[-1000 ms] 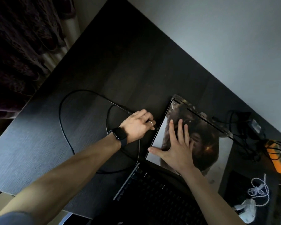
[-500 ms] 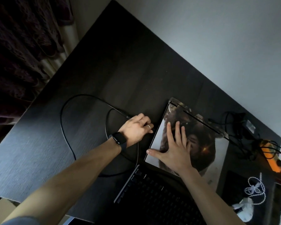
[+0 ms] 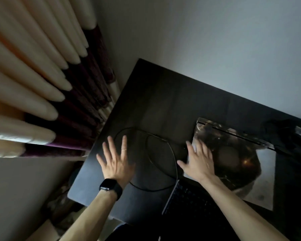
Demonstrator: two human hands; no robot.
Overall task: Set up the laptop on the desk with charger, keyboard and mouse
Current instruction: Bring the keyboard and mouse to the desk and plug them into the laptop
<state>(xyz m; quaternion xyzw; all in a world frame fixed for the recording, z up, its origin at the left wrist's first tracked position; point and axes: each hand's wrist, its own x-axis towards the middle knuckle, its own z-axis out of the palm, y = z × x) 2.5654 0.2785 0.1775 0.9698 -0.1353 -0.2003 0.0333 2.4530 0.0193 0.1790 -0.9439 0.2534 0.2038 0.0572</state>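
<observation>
Dark desk (image 3: 163,94) 1 | laptop (image 3: 241,162) 1 | cable (image 3: 174,153) 1 | left hand (image 3: 116,164), right hand (image 3: 197,160): grips spread flat

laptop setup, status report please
Left hand open over desk. Right hand flat on laptop. Charger cable loops between them.

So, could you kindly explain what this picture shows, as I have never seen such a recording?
There is no machine: a person wears one camera on the head, looking down at their own bare hands. The left hand, a watch on its wrist, is spread open over the dark desk and holds nothing. The right hand lies flat on the near corner of the laptop. Between them a black cable loops across the desk towards the laptop's edge. A keyboard lies nearer the person; a curtain hangs at the left.
</observation>
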